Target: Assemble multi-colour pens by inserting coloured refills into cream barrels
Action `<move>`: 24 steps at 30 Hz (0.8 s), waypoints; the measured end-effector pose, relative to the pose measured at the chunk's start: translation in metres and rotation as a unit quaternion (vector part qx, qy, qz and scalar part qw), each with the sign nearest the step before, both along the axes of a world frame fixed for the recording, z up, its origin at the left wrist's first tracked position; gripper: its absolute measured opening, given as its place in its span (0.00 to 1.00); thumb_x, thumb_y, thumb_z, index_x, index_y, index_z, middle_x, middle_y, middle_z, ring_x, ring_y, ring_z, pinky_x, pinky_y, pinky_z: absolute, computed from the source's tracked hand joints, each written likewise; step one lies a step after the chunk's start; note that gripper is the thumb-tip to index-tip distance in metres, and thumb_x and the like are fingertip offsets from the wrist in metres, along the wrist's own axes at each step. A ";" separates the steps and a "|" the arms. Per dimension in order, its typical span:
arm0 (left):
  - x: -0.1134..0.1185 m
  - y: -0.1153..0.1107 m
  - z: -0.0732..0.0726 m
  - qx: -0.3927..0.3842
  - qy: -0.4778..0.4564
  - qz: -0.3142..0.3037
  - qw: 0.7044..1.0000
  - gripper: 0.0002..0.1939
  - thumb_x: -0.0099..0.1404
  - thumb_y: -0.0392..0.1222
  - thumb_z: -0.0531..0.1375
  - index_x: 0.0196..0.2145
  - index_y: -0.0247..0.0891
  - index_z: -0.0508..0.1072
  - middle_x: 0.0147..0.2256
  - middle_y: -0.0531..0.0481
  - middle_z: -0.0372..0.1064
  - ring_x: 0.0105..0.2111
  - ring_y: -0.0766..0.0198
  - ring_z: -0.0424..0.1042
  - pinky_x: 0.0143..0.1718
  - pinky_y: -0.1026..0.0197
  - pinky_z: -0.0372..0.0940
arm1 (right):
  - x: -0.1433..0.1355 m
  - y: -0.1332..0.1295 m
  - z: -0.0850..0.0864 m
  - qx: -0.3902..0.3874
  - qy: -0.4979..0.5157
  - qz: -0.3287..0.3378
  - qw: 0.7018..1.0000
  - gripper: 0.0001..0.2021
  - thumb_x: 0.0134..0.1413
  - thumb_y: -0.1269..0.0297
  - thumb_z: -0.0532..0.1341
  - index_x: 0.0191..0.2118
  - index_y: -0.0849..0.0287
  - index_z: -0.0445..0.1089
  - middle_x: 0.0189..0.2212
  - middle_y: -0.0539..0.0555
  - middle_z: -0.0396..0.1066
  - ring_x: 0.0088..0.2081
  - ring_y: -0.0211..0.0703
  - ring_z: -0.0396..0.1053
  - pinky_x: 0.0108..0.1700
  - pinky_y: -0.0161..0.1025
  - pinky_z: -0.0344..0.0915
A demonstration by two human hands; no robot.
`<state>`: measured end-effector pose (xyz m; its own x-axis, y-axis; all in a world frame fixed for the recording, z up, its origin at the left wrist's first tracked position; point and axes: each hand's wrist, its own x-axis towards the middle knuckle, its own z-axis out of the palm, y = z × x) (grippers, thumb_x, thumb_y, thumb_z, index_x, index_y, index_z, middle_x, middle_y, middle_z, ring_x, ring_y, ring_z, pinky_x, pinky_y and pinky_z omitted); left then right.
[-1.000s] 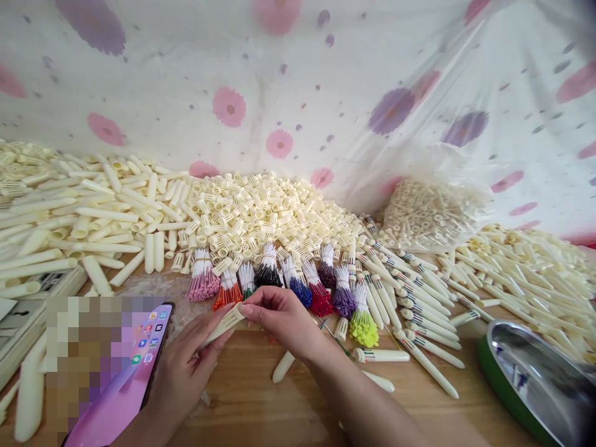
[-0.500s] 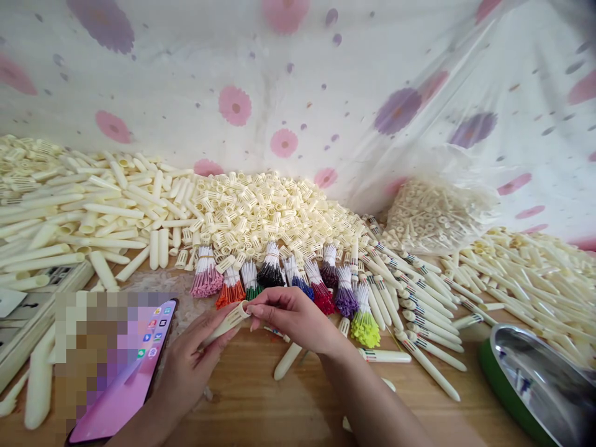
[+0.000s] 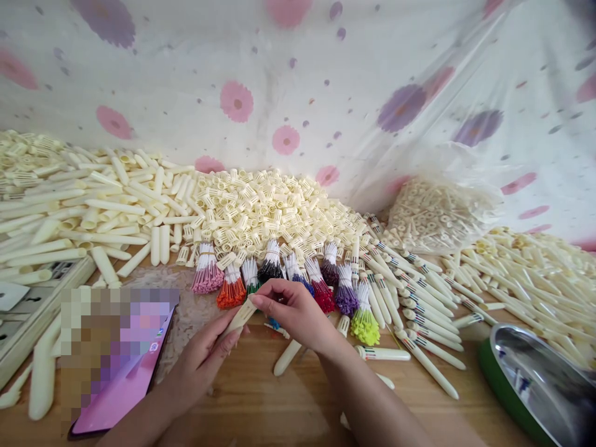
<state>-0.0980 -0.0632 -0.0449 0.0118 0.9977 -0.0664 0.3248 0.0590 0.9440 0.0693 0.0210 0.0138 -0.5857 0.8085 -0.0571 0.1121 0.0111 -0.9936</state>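
Cream slotted barrel (image 3: 241, 315) sat tilted above the near middle of the counter (image 3: 261, 400), gripped in the left hand (image 3: 205, 351), while the right hand (image 3: 291, 310) pinched its upper end. Just beyond, banded refill bundles (image 3: 231, 288) hemmed the hands in, backed by a heap of slotted parts (image 3: 270, 208). The phone (image 3: 128, 372) bounded the left side; the green-sided metal bowl (image 3: 535, 379) edged the right. Bare wood lay open nearest the wearer, between the forearms.
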 end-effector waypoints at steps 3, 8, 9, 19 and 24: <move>-0.001 0.000 0.000 0.006 -0.001 -0.004 1.000 0.22 0.63 0.49 0.54 0.52 0.42 0.69 0.44 0.44 0.75 0.42 0.54 0.73 0.49 0.53 0.65 | 0.005 0.006 0.000 -0.059 -0.002 0.022 0.998 0.16 0.47 0.51 0.63 0.28 0.63 0.70 0.20 0.47 0.62 0.23 0.31 0.55 0.26 0.32 0.52; -0.002 -0.001 -0.003 0.023 -0.027 -0.008 0.999 0.20 0.62 0.47 0.56 0.51 0.46 0.70 0.42 0.46 0.76 0.41 0.55 0.73 0.49 0.53 0.65 | 0.010 0.008 0.001 -0.067 -0.016 0.050 0.996 0.17 0.46 0.51 0.63 0.25 0.63 0.68 0.18 0.45 0.60 0.21 0.30 0.54 0.24 0.31 0.51; -0.002 0.000 -0.002 0.024 -0.037 -0.014 0.999 0.19 0.62 0.46 0.56 0.51 0.47 0.70 0.42 0.47 0.76 0.41 0.54 0.73 0.49 0.53 0.65 | 0.011 0.008 0.002 -0.065 -0.015 0.061 0.996 0.17 0.47 0.51 0.63 0.25 0.62 0.68 0.18 0.46 0.62 0.22 0.30 0.56 0.25 0.31 0.53; 0.002 0.004 0.009 0.014 -0.087 -0.018 0.996 0.17 0.59 0.44 0.58 0.47 0.48 0.75 0.37 0.48 0.78 0.40 0.54 0.74 0.42 0.56 0.69 | 0.020 0.012 0.007 -0.075 -0.020 0.105 0.991 0.13 0.50 0.55 0.62 0.29 0.62 0.73 0.22 0.50 0.70 0.25 0.33 0.65 0.33 0.34 0.61; 0.005 0.003 0.014 -0.006 -0.070 -0.034 0.997 0.15 0.57 0.46 0.59 0.42 0.47 0.78 0.27 0.49 0.77 0.27 0.58 0.73 0.29 0.60 0.70 | 0.027 0.015 0.006 -0.057 -0.083 0.154 0.983 0.13 0.53 0.57 0.60 0.32 0.63 0.74 0.20 0.49 0.69 0.22 0.32 0.62 0.27 0.31 0.59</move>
